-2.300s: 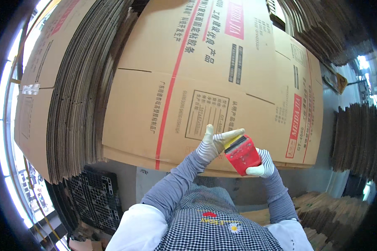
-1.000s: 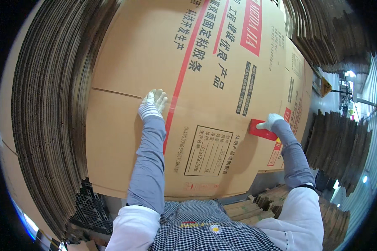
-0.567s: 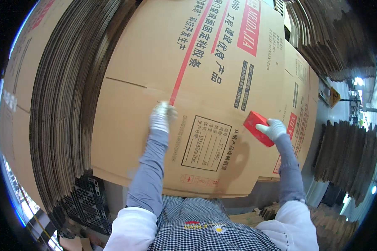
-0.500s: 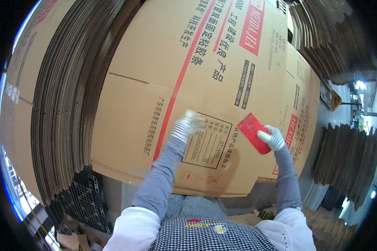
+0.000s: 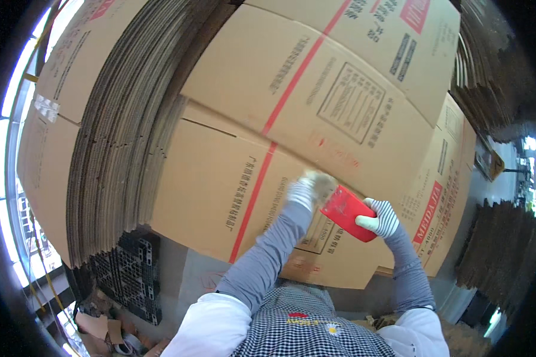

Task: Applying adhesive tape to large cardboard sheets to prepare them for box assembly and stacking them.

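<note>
My right hand (image 5: pixel 383 218), in a striped glove, grips a flat red rectangular piece (image 5: pixel 349 213), with the thumb across its face. Close to the red piece's left end is my gloved left hand (image 5: pixel 311 185); motion smears its fingers, so their state cannot be told. Both hands are over a stack of flattened cardboard cartons. The upper flattened carton (image 5: pixel 292 65), printed with a red stripe, lies shifted and askew. Beneath it, the lower flattened carton (image 5: pixel 208 196) shows its near part.
Tall stacks of flattened cardboard (image 5: pixel 119 137) stand at the left, with more cardboard (image 5: pixel 500 250) at the right. A black plastic pallet (image 5: pixel 131 273) sits low on the left. Cardboard scraps (image 5: pixel 101 330) lie at the lower left, and grey floor (image 5: pixel 190 279) shows in front.
The upper carton has slid away from me and to the right, uncovering the carton below. My left hand has moved right toward the red piece, which my right hand still holds, now tilted flatter.
</note>
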`<state>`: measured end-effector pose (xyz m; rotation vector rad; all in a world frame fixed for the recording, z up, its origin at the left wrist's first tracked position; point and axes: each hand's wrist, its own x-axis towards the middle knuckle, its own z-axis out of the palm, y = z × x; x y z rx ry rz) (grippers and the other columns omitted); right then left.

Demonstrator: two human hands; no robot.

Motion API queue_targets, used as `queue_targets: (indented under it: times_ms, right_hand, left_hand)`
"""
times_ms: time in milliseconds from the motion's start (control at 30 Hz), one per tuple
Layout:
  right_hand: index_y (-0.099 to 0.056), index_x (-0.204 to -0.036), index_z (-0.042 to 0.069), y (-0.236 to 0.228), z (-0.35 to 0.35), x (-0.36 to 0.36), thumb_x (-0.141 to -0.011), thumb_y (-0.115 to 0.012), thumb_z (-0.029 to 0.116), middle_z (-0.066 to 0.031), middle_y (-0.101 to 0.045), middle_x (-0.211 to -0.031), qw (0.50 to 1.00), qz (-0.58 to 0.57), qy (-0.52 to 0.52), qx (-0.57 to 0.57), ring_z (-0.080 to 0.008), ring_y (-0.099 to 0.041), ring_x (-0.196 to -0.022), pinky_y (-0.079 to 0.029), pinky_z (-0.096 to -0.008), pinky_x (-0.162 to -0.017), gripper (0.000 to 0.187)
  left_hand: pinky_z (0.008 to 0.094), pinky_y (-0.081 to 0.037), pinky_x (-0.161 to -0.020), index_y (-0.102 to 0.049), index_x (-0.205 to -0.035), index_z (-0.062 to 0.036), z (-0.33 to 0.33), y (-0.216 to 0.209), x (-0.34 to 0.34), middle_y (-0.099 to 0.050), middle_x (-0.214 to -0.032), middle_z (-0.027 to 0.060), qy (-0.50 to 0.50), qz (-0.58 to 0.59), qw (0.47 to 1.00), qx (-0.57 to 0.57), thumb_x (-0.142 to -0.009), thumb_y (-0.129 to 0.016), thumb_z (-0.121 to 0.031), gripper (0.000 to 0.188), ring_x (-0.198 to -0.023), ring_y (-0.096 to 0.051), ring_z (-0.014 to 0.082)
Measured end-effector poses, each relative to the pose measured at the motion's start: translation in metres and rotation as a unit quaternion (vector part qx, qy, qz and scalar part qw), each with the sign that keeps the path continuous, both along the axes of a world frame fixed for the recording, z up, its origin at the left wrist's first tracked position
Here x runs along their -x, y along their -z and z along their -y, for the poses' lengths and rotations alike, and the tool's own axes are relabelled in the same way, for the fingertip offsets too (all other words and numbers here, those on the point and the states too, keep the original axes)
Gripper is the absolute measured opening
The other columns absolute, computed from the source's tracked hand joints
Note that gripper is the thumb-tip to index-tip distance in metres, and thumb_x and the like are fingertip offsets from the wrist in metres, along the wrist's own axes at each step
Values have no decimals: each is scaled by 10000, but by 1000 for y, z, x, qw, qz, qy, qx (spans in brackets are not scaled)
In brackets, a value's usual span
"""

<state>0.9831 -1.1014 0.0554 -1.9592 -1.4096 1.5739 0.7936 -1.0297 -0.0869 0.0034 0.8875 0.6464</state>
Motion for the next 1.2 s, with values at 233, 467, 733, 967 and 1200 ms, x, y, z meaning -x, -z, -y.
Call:
queue_targets:
  times_ms: [233,467,733,967,1200]
  right_hand:
    - [-652,-846,-2,57,-33,-47,-670,-674,508,-138,-637,-689,976,175,-115,64,-184,-618,-643,-481,-326,-607,540]
    - [-609,-833,-24,27,-67,7,-649,-730,446,-10,-596,-690,992,-106,65,-13,-62,-523,-636,-437,-240,-577,519]
    - [-616,-912,-37,39,-86,22,-635,-753,330,-70,-608,-691,996,-19,-47,-67,-131,-572,-657,-475,-281,-641,480]
    - [-618,-1005,-29,53,-116,16,-689,-730,368,-107,-655,-743,995,52,-25,84,-129,-620,-679,-507,-292,-646,519]
    - [-651,-937,-17,96,-148,8,-681,-614,610,-198,-646,-781,929,290,-173,153,-283,-652,-752,-500,-371,-695,678]
  left_hand:
    - [307,-493,-801,-642,-913,11,-112,12,153,-656,-868,104,-192,-348,869,-294,-913,-490,-248,300,-807,-615,175]
    - [360,-260,-1068,-399,-1300,9,-8,45,54,-384,-1361,163,102,173,976,-80,-911,-295,-563,700,-1274,-351,238]
    - [327,-435,-927,-520,-1198,1,-46,-46,48,-575,-1156,108,66,117,982,-130,-882,-515,-396,507,-1054,-555,180]
    - [324,-452,-835,-657,-961,-61,-115,40,114,-654,-905,65,-127,-428,876,-182,-842,-586,-243,228,-873,-596,166]
    - [458,-161,-1084,-536,-1170,-16,-154,51,160,-257,-1416,216,97,-835,431,-328,-748,-672,-223,489,-1303,-269,345]
